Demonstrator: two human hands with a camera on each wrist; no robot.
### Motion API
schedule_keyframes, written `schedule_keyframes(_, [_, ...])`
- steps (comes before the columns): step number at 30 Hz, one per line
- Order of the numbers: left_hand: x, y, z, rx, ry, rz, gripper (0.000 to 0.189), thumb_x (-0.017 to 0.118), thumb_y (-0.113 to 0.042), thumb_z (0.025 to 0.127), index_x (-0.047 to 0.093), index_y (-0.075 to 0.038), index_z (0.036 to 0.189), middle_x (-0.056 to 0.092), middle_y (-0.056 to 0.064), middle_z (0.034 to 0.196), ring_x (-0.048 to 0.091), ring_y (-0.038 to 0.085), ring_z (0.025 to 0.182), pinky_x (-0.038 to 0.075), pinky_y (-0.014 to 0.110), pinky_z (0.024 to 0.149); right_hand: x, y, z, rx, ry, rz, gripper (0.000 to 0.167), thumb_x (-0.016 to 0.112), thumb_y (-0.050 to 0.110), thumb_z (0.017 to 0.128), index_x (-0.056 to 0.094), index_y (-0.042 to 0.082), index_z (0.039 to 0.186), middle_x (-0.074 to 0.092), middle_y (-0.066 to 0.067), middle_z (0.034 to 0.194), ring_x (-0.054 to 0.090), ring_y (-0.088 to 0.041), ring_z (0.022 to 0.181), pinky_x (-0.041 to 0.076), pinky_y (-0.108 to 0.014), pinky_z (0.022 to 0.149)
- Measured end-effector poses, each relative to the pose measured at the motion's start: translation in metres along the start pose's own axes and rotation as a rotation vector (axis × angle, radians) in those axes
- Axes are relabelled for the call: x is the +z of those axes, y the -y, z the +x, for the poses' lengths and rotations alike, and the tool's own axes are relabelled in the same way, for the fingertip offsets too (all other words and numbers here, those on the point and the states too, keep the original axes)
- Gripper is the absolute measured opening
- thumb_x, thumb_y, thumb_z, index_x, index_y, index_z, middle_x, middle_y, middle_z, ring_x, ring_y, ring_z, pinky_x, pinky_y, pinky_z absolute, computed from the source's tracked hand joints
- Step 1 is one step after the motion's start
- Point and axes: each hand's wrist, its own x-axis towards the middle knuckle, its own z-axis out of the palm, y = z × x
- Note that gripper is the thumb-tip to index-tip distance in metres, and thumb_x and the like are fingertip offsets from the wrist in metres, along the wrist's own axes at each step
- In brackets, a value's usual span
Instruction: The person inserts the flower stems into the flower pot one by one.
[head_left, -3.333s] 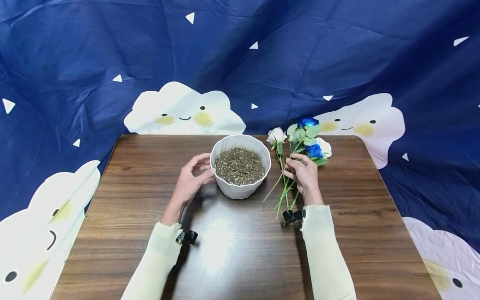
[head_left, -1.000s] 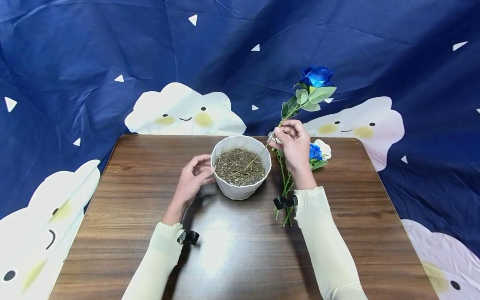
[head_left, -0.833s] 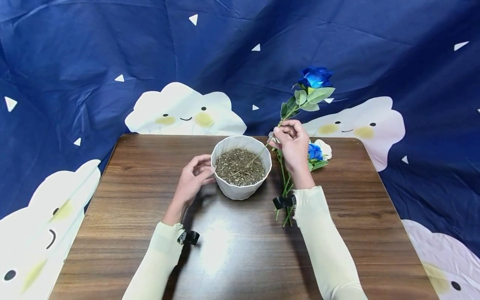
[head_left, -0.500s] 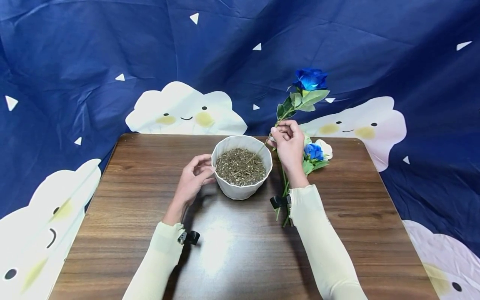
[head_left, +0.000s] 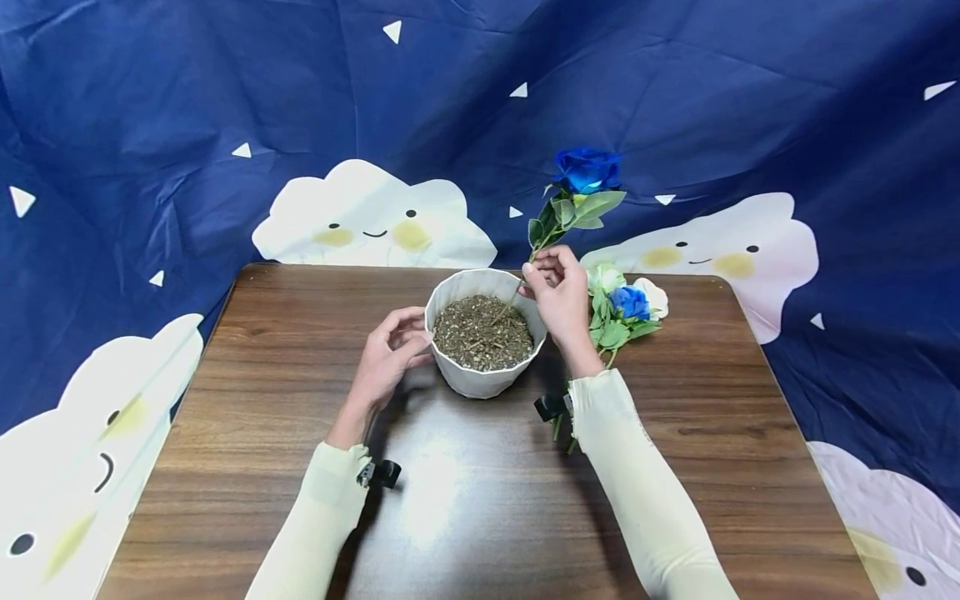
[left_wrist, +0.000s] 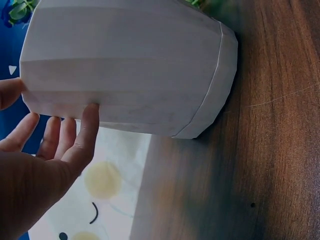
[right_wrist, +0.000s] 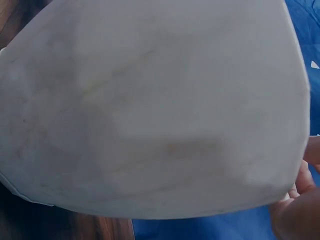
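A white faceted flower pot (head_left: pixel 480 383) filled with brown soil (head_left: pixel 480 337) stands near the table's far side. My left hand (head_left: pixel 381 358) rests its fingertips against the pot's left outer wall; the left wrist view shows them touching near the rim. Between thumb and fingers, my right hand (head_left: pixel 561 300) pinches the stem of a blue rose (head_left: pixel 588 171). The rose leans up and to the right, its lower stem reaching down to the soil. Whether the tip is below the surface is hard to tell. In the right wrist view the pot wall (right_wrist: pixel 190 100) hides most of that hand.
Several blue and white flowers (head_left: pixel 626 308) lie on the wooden table (head_left: pixel 712 417) right of the pot, partly behind the right forearm. Their stem ends (head_left: pixel 558 429) show near the right wrist camera. A blue cloth with cloud prints (head_left: pixel 225 83) hangs behind.
My right hand lifted the blue rose from the other flowers and brought it to the pot. Over the last second, hand and rose moved left and the bloom sank slightly. My left hand stayed put.
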Motion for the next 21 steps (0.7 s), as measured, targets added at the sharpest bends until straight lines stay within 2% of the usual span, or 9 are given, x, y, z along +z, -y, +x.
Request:
schedule_keyframes(8, [0.0,0.0,0.0,0.001,0.001,-0.005,0.045,0.063,0.005,0.093,0.052,0.005,0.137,0.053,0.028,0.126,0.062,0.028,0.105,0.053,0.062,0.093,0.005,-0.002,-0.001,-0.051,0.07,-0.081,0.014,0.062,-0.012,0.093,0.053,-0.012,0.104,0.058,-0.011,0.09,0.06,-0.01,0.072,0.063,-0.029,0.065])
schedule_keyframes(14, [0.0,-0.001,0.0,0.001,0.002,-0.01,0.045,0.063,0.005,0.093,0.052,0.005,0.137,0.051,0.031,0.128,0.063,0.027,0.104,0.054,0.061,0.093,0.008,-0.002,0.0,-0.018,0.111,-0.098,0.013,0.061,-0.013,0.093,0.052,-0.013,0.103,0.058,-0.01,0.088,0.06,-0.01,0.071,0.062,-0.029,0.065])
schedule_keyframes(21, [0.0,-0.001,0.001,-0.003,-0.003,-0.012,0.045,0.064,0.005,0.093,0.052,0.005,0.136,0.051,0.032,0.128,0.062,0.028,0.105,0.059,0.05,0.088,0.013,0.002,0.001,0.007,0.173,-0.169,0.012,0.06,-0.012,0.094,0.052,-0.01,0.103,0.059,-0.015,0.091,0.059,-0.012,0.074,0.062,-0.031,0.066])
